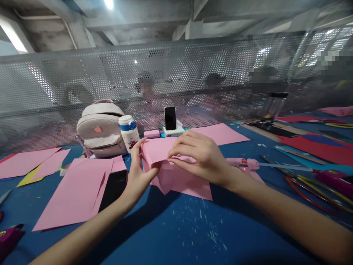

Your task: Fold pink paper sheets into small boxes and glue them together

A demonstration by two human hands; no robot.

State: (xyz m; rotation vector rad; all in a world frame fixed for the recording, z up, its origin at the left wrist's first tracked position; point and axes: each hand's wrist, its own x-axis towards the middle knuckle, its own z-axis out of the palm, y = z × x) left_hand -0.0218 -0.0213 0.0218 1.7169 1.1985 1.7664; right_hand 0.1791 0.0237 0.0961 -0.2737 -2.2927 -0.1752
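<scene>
A folded pink paper sheet (182, 180) is held up over the blue table (171, 228) in front of me. My left hand (139, 173) grips its left edge, thumb on top and fingers behind. My right hand (200, 156) is closed over the fold at the top, pinching the paper flat. The lower part of the sheet hangs down toward the table.
Loose pink sheets (74, 195) and a black phone (113, 189) lie at left. A beige backpack (100, 129), a white bottle (129, 133) and a phone on a stand (170, 118) stand behind. A pink glue gun (242, 163), scissors and red paper (317, 147) lie right. People sit behind a mesh screen.
</scene>
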